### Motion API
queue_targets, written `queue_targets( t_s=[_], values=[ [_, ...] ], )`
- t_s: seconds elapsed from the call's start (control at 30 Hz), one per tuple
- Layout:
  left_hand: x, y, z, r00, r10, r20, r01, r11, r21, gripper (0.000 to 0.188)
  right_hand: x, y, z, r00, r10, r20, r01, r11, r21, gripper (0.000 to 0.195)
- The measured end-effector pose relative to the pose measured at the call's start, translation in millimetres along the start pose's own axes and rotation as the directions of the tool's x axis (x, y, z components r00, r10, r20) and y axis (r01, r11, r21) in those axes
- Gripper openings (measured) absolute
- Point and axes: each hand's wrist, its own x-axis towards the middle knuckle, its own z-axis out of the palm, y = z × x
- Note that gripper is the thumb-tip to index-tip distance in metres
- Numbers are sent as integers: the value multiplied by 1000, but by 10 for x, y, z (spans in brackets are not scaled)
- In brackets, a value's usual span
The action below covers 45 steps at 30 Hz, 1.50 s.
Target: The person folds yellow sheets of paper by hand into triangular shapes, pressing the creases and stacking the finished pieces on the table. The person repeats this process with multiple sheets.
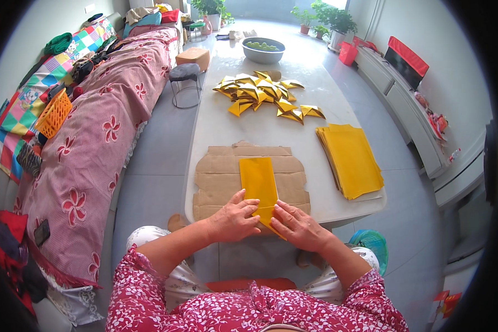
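A strip of gold paper (258, 178) lies lengthwise on a flattened piece of cardboard (218, 182), its near end folded to a slanted point. My left hand (237, 216) rests on the left side of that folded end, fingertips on the paper. From the right, my right hand (299, 224) presses its fingers on the fold and the slanted edge. Both hands have their fingers spread somewhat and grip nothing plainly. A stack of gold paper sheets (350, 162) lies to the right. Farther back is a pile of folded gold paper pieces (259, 91).
The pale table (249, 130) carries a grey basin (263, 56) with green things at its far end. A stool (184, 72) and a covered sofa (108, 128) stand to the left. A low cabinet (411, 108) runs along the right wall. A teal bag-like object (371, 249) is beside my right knee.
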Motion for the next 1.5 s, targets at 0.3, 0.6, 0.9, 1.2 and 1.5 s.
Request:
queue_targets(
  t_s=[0.3,0.6,0.9,1.2,1.5],
  values=[
    [59,79,-29,959,-90,-270,83,996,-39,26,102,-21,21,974,33,-224,-14,996,87,11],
    [226,194,-86,565,-711,419,602,8,-798,43,553,-63,88,872,110,-478,-74,993,94,8],
    [211,-109,-3,505,-796,335,278,-217,-936,16,775,-255,121,935,-1,-355,71,980,183,21],
    [178,-339,-480,977,-152,-147,118,969,-219,7,799,87,-213,872,264,-411,-259,963,70,68],
    [87,-632,-850,954,-268,-138,235,948,-216,9,576,295,-61,856,473,-208,-371,842,391,50]
  ],
)
